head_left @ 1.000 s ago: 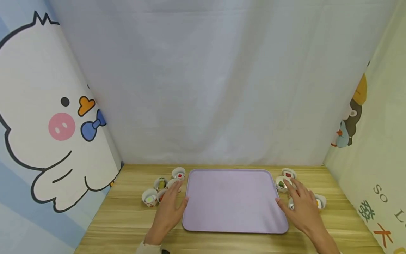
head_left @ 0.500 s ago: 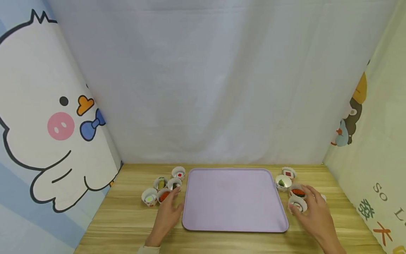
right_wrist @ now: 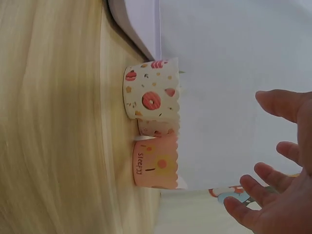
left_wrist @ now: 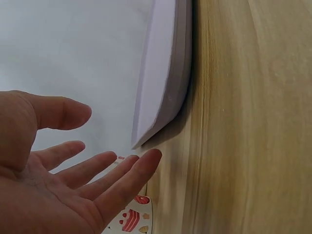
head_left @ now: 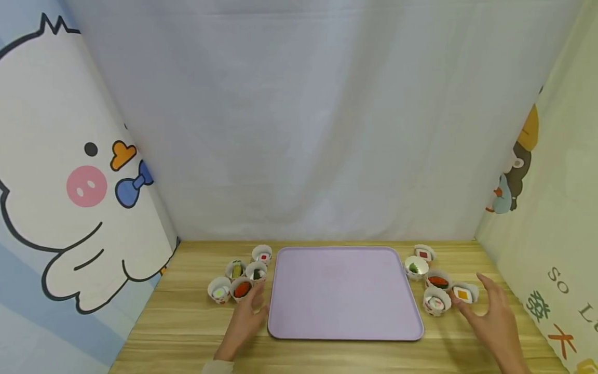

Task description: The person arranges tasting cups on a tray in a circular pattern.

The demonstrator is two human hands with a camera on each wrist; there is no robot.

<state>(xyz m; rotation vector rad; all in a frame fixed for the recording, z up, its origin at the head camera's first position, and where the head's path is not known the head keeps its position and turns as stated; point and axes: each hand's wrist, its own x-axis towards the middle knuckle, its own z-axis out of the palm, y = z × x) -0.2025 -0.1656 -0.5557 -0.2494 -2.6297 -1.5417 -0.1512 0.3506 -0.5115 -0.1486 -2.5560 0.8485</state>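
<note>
A lilac tray [head_left: 345, 293] lies flat at mid-table. Several patterned paper baking cups, each with a small sushi-like piece, stand in groups on both sides of it. My left hand [head_left: 244, 319], fingers loose, is nearest the cup with a red-topped piece [head_left: 241, 290]; nothing is in its grasp. Over the right-hand group, my right hand [head_left: 496, 319] spreads thumb and fingers beside the cup with a yellow-centred piece [head_left: 463, 294]. In the right wrist view, that hand hovers apart from a donut-print cup [right_wrist: 151, 95] and a pink cup [right_wrist: 156, 163].
A white cloth [head_left: 327, 119] hangs behind the wooden table [head_left: 177, 332]. A cartoon-printed cloth [head_left: 56, 124] bounds the left side, and a pale printed cloth [head_left: 560, 208] the right. The far cups stand near the table's back edge.
My right hand has moved right, off its cups, uncovering the red-topped and yellow-centred pieces. My left hand has drawn back a little, leaving its cups in fuller view. The cups and tray stay put.
</note>
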